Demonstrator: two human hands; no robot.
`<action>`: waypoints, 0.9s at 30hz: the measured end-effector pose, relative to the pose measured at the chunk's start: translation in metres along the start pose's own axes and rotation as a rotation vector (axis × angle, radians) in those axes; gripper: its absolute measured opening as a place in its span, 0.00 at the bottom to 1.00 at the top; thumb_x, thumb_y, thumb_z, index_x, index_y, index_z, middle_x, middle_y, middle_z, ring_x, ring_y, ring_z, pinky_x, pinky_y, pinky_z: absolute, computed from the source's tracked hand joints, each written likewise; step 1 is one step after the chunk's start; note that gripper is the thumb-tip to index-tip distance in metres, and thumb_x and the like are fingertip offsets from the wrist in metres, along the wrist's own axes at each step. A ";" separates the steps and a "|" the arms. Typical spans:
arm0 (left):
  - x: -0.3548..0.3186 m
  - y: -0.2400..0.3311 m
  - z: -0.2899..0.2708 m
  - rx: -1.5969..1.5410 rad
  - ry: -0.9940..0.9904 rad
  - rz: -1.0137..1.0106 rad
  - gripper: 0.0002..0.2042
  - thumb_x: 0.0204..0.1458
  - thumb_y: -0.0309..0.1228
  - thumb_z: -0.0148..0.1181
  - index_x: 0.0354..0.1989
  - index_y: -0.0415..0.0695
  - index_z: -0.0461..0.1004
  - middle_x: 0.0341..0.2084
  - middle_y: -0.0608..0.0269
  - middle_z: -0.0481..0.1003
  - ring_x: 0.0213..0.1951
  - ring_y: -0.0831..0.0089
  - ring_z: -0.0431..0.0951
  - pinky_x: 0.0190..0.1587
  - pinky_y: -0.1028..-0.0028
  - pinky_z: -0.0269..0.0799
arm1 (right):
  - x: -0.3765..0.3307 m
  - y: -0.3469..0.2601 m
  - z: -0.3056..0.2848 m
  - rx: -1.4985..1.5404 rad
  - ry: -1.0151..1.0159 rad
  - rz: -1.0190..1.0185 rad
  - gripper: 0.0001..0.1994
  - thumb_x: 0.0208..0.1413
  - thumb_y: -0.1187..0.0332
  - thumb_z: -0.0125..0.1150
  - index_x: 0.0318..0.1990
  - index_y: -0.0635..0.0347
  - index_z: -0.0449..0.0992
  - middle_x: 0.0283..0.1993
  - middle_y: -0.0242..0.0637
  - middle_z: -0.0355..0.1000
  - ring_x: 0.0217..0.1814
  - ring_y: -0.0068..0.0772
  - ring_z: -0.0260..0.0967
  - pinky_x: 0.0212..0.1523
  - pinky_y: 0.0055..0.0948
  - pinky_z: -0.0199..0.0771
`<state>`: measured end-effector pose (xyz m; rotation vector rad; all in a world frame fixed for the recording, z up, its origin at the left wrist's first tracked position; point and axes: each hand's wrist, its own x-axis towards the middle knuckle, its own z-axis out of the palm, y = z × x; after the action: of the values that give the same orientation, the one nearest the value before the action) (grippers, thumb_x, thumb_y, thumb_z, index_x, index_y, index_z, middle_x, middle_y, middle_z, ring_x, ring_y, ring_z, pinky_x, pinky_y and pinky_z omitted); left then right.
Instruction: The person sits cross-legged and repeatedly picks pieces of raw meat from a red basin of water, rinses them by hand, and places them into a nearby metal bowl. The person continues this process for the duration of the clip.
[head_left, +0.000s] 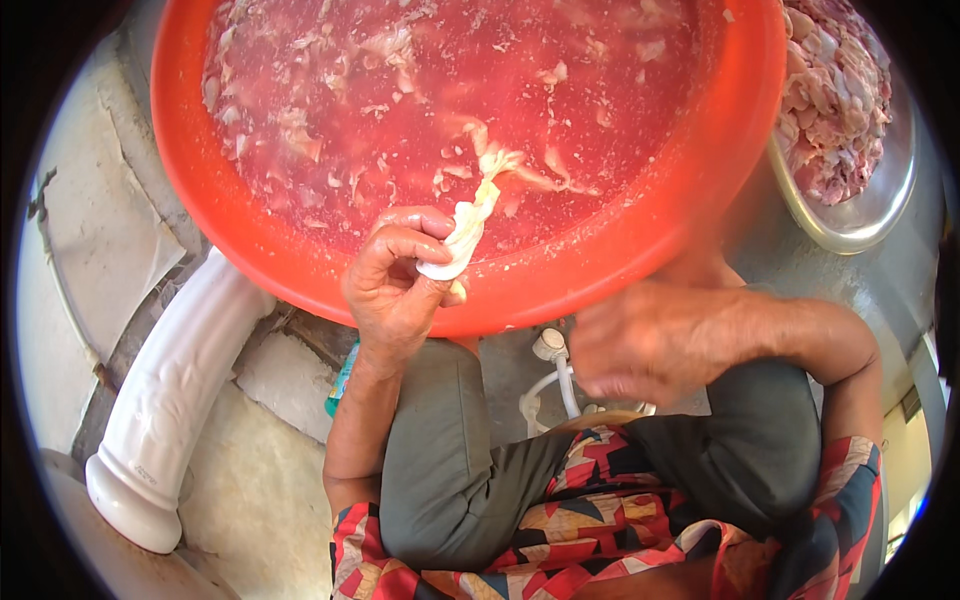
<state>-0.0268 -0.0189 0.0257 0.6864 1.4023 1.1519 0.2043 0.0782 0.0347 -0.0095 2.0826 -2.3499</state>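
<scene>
My left hand (400,275) is closed, pinching a pale, stretchy strip of animal tissue (466,232) between thumb and fingers. The strip's far end narrows and hangs over a large red tub (590,290). Cloudy pinkish-red water (420,130) fills the tub, with many small pale scraps afloat in it. My right hand (650,340) is at the tub's near right side, above my knee. Motion smears its fingers, so whether it holds anything does not show.
At the far right, a metal tray (860,235) bears a heap of raw pink meat pieces (832,100). A white ceramic pedestal (175,400) lies along the left. Between my knees is a white pipe fitting (550,345). A green bottle (342,385) is beside my left forearm.
</scene>
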 end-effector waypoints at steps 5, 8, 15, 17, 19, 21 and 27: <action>0.001 -0.003 -0.002 0.049 0.009 0.027 0.06 0.45 0.14 0.55 0.28 0.38 0.69 0.37 0.54 0.69 0.22 0.78 0.74 0.20 0.83 0.72 | -0.009 0.018 0.023 -0.265 -0.676 0.297 0.08 0.48 0.70 0.52 0.31 0.66 0.72 0.33 0.45 0.71 0.38 0.45 0.68 0.40 0.41 0.70; 0.003 -0.008 0.001 0.019 -0.005 0.021 0.06 0.45 0.13 0.55 0.28 0.37 0.69 0.37 0.54 0.69 0.23 0.78 0.74 0.20 0.83 0.72 | -0.032 0.058 0.047 -0.437 -0.550 0.229 0.09 0.45 0.72 0.52 0.34 0.67 0.71 0.32 0.51 0.70 0.35 0.52 0.69 0.37 0.48 0.68; 0.006 -0.008 0.001 -0.102 -0.003 -0.020 0.09 0.45 0.14 0.56 0.34 0.36 0.67 0.37 0.55 0.70 0.25 0.78 0.75 0.20 0.83 0.73 | -0.024 0.027 0.031 -0.410 -0.490 0.320 0.24 0.47 0.72 0.52 0.54 0.65 0.59 0.53 0.52 0.61 0.47 0.46 0.67 0.49 0.43 0.67; 0.006 -0.008 0.001 -0.089 -0.006 -0.022 0.09 0.45 0.14 0.56 0.35 0.36 0.67 0.37 0.56 0.70 0.28 0.78 0.75 0.20 0.82 0.74 | -0.006 0.014 0.011 -0.205 -0.578 0.343 0.24 0.48 0.73 0.52 0.55 0.64 0.60 0.54 0.48 0.61 0.44 0.47 0.68 0.48 0.43 0.68; 0.007 -0.007 0.001 -0.065 -0.004 -0.037 0.10 0.45 0.14 0.57 0.36 0.36 0.67 0.37 0.56 0.70 0.32 0.78 0.75 0.21 0.82 0.75 | -0.003 0.009 0.003 -0.004 -0.318 0.264 0.19 0.47 0.74 0.56 0.49 0.64 0.66 0.47 0.45 0.66 0.42 0.44 0.69 0.43 0.40 0.69; 0.008 -0.006 0.007 -0.079 0.027 -0.117 0.13 0.43 0.14 0.58 0.38 0.36 0.67 0.37 0.56 0.70 0.35 0.77 0.74 0.23 0.82 0.76 | 0.002 0.005 -0.001 0.076 -0.013 0.230 0.15 0.46 0.74 0.58 0.43 0.64 0.71 0.40 0.43 0.69 0.39 0.40 0.70 0.39 0.36 0.70; 0.014 -0.005 0.015 -0.097 -0.056 -0.102 0.20 0.39 0.12 0.59 0.43 0.35 0.63 0.37 0.56 0.69 0.40 0.75 0.73 0.31 0.81 0.76 | 0.038 0.017 -0.009 -0.118 0.535 0.038 0.08 0.46 0.75 0.60 0.35 0.62 0.75 0.31 0.39 0.70 0.30 0.29 0.69 0.30 0.24 0.68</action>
<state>-0.0136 -0.0042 0.0177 0.5685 1.3106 1.1042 0.1658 0.0844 0.0164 0.7268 2.3949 -2.3953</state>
